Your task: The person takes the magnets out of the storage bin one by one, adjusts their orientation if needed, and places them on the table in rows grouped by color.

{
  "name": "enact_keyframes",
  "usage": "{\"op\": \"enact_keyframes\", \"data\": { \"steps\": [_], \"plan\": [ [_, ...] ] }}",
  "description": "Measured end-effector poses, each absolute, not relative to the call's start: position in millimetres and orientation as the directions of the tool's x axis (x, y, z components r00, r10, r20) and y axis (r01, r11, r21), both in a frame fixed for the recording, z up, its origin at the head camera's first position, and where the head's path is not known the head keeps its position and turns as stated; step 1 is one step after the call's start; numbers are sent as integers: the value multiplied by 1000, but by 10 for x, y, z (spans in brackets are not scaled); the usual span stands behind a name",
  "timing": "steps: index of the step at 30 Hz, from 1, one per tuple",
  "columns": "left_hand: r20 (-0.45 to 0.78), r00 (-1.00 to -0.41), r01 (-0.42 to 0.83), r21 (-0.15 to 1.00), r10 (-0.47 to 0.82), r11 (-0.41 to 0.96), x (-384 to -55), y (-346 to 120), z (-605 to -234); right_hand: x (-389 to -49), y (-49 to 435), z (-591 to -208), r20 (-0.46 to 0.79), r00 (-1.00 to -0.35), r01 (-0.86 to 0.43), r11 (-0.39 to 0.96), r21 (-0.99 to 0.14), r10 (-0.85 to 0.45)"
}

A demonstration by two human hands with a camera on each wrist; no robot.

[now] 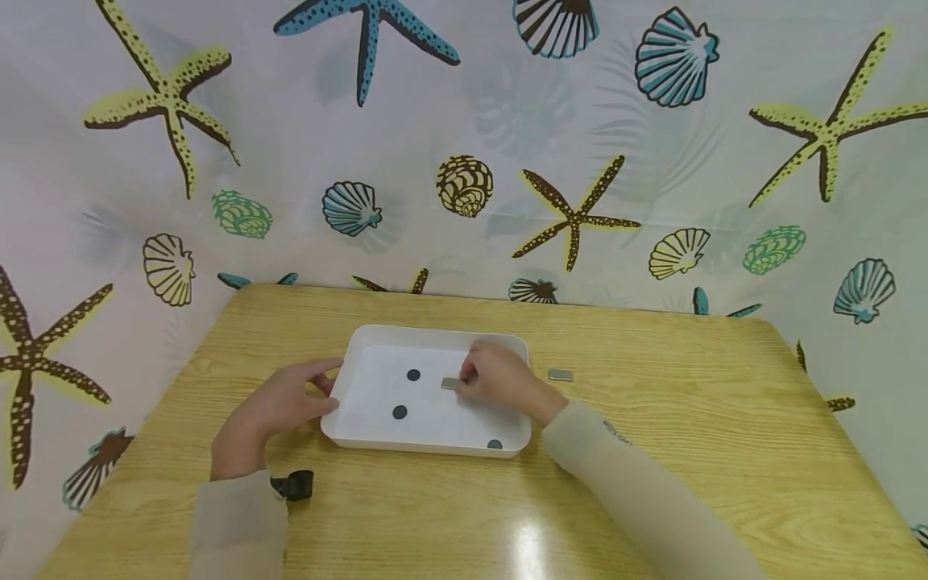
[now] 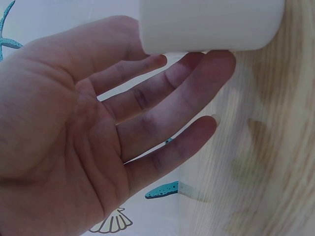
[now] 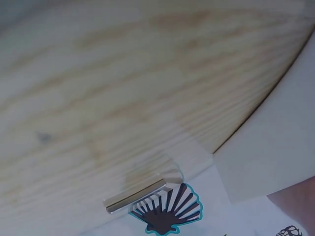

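A shallow white tray (image 1: pixel 362 443) lies on the table with dark round discs inside, among them one disc (image 1: pixel 413 375) near the middle and another disc (image 1: pixel 399 412) lower down. My right hand (image 1: pixel 500 379) reaches over the tray's right half and pinches a small flat grey rectangular piece (image 1: pixel 449 383), partly hidden by the fingers. At the tray's left end, my left hand (image 1: pixel 290 395) touches the wall with thumb and fingertips. Seen from the left wrist, the fingers of the left hand (image 2: pixel 113 123) are extended, several tips at the tray's white edge (image 2: pixel 211 29).
A second grey rectangular piece (image 1: pixel 561 375) lies on the wooden table (image 1: pixel 689 403), just right of the tray; the right wrist view shows this piece (image 3: pixel 135 196) too. A third disc (image 1: pixel 495 445) sits at the tray's near wall. Behind the table hangs a shell-print cloth (image 1: pixel 406 145).
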State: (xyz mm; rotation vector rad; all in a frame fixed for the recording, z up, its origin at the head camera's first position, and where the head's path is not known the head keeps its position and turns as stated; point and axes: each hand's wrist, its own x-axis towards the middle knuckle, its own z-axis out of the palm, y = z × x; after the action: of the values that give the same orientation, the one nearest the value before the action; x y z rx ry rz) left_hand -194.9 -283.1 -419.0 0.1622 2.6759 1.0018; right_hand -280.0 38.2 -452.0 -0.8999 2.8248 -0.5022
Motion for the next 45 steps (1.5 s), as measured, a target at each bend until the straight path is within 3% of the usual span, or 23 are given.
{"op": "enact_keyframes", "data": {
  "steps": [9, 30, 45],
  "plan": [
    [-216, -955, 15, 653, 205, 757, -1966, -2800, -4163, -2787, 419, -4480, 12, -802, -577, 768, -279, -598],
    [-228, -953, 11, 629, 199, 778, -1955, -2790, -4142, -2800, 649, -4162, 269, -723, -683, 717, -142, -636],
    [-230, -952, 12, 637, 204, 770, -1953, -2799, -4164, -2821, 964, -4077, 363, -692, -697, 708, -113, -624]
  ]
}}
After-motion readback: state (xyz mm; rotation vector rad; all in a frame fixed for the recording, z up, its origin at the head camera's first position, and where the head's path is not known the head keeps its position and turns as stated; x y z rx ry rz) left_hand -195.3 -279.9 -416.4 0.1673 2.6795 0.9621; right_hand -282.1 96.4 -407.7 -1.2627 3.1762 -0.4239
